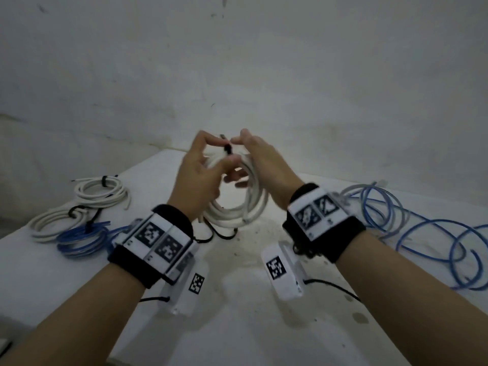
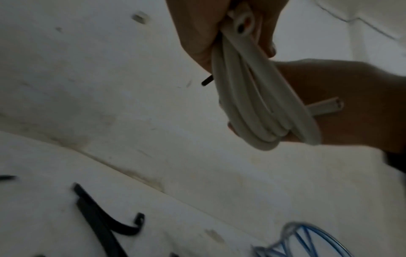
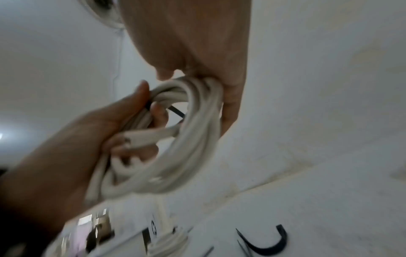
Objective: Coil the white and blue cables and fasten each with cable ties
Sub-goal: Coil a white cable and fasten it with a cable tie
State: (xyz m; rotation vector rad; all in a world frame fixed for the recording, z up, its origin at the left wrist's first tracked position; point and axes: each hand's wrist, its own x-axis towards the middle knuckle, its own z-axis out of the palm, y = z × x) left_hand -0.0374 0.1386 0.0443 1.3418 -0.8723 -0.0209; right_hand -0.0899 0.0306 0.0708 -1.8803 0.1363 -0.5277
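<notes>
Now the white cable coil (image 1: 239,204) hangs in the air above the middle of the table (image 1: 250,339), held up by both hands, and a black cable tie (image 1: 227,149) crosses the top of its bundled turns. The left hand (image 1: 196,175) has its fingers curled through and round the loops, thumb and forefinger meeting at the tie; the right hand (image 1: 260,159) pinches at the same spot from the other side, its lower fingers curled against the strands. The left wrist view shows the tie's free tip (image 2: 207,81) poking out beside the coil (image 2: 259,111), and the right wrist view shows a dark strip (image 3: 175,111) across the turns (image 3: 175,147), though blur hides whether the tail is already through the head.

By the look of it, the step in hand is fastening this coil. The next move likely calls for keeping the turns pinched together while the tail is drawn snug.

Near the table's left edge lie two tied white coils (image 1: 101,192) and a tied blue coil (image 1: 81,240). Spare black ties (image 1: 223,233) lie under the raised coil. Toward the right edge the loose blue cable (image 1: 422,233) sprawls uncoiled, seemingly the work left over.
</notes>
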